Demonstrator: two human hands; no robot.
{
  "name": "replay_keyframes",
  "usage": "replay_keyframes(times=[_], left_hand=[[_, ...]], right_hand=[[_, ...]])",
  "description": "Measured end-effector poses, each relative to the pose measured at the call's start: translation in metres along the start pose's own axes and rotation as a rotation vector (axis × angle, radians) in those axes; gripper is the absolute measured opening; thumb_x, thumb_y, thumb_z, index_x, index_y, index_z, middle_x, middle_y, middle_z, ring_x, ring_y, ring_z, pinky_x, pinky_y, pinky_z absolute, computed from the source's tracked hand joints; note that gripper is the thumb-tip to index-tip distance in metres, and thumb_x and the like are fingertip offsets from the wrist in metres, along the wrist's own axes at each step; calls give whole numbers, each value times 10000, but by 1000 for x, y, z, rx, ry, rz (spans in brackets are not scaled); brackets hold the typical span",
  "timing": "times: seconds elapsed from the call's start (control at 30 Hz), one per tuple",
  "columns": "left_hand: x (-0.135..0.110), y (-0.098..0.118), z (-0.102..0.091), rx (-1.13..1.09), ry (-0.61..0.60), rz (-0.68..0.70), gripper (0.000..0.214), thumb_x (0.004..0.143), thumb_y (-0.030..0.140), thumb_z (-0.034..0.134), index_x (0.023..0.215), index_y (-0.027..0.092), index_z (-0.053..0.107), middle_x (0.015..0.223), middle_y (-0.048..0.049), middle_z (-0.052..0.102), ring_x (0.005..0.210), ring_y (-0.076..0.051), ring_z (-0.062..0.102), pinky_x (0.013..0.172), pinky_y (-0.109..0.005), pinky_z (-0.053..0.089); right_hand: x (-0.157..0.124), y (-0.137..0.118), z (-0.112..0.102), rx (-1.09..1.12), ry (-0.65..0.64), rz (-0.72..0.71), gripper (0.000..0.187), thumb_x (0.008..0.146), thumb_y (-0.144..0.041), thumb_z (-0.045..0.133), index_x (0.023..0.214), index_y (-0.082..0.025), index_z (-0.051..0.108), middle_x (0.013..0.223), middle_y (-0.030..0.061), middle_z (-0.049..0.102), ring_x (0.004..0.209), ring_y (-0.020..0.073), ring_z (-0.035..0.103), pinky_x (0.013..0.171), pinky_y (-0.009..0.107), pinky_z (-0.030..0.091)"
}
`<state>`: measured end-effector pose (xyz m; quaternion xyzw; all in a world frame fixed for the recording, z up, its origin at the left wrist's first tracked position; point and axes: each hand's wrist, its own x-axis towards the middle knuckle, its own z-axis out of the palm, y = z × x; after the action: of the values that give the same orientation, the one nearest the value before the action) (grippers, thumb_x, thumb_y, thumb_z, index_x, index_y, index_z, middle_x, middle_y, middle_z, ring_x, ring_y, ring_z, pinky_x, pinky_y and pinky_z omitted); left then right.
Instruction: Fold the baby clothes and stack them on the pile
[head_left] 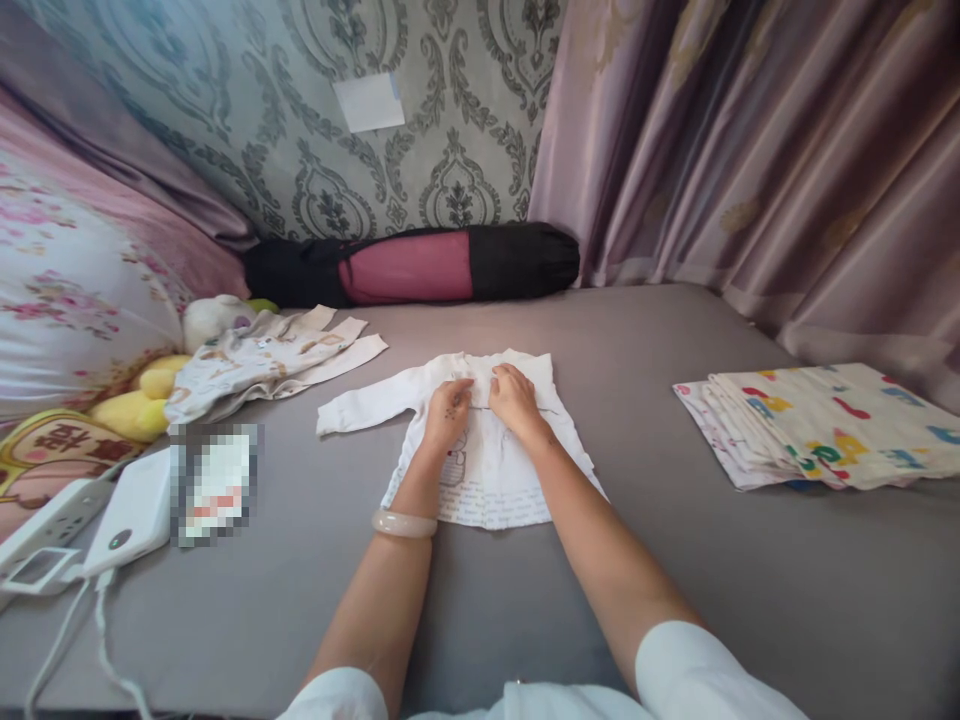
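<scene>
On bed (712, 600), left hand (448, 408), right hand (514, 395) palm-down on white shirt (487, 478), arms outstretched; fingers curled, grasp unclear.

Left hand (448, 410) and right hand (514, 397) stretched forward side by side, palms down (fingers (459, 386) slightly curled)

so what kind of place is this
Probably a bedroom: the left hand and right hand rest on a baby top spread on a grey bed, with a floral pillow at the left and curtains along the right.
</scene>
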<state>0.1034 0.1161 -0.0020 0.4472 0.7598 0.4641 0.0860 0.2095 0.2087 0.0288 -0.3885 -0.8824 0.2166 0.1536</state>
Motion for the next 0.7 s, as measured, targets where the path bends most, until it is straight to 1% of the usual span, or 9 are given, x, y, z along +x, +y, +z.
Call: replay_keyframes(times=[0.07,0.13,0.2,0.3,0.43,0.57,0.7], left_hand=[[0,-2,1,-13,19,3,321,808,150,483,1046,180,696,1046,-87,683,944,-205,619,883,-345,492],[0,-3,2,-15,35,12,337,816,145,471,1070,179,690,1053,-85,676,947,-200,619,891,-340,491],[1,-4,2,-5,49,24,348,824,141,461,1088,183,684,1044,-80,668,946,-197,616,905,-339,486],[2,-6,2,21,46,44,378,824,120,440,1110,189,677,1041,-77,658,986,-206,605,949,-355,470],[4,-12,4,72,10,91,424,808,84,425,1153,174,654,1123,-103,640,1053,-235,585,992,-393,449],[4,-20,6,82,7,149,424,822,95,424,1188,159,628,1200,-125,611,1122,-250,560,1020,-411,431],[4,-27,9,84,21,165,421,833,107,435,1213,164,608,1210,-131,609,1149,-262,546,1037,-437,415]], right_hand=[[-2,5,2,-83,8,20,401,946,-195,370,1304,-132,539,1451,147,455,1391,263,318,1123,420,245],[-3,11,4,-139,20,61,470,960,-241,351,1396,-91,443,1539,163,320,1446,291,185,1152,484,147],[-2,18,6,-177,35,107,538,970,-291,336,1451,-48,358,1572,180,237,1461,303,124,1159,503,92],[1,27,8,-208,59,177,598,983,-348,301,1476,-9,298,1578,197,203,1465,302,105,1164,485,80],[4,34,12,-239,81,249,649,990,-403,270,1480,23,275,1568,221,210,1462,299,121,1164,470,101],[5,34,15,-277,86,287,681,989,-428,246,1481,43,265,1568,221,209,1460,301,130,1165,470,108],[6,31,13,-304,53,313,694,985,-432,228,1483,52,253,1576,217,186,1464,303,110,1167,467,110]])
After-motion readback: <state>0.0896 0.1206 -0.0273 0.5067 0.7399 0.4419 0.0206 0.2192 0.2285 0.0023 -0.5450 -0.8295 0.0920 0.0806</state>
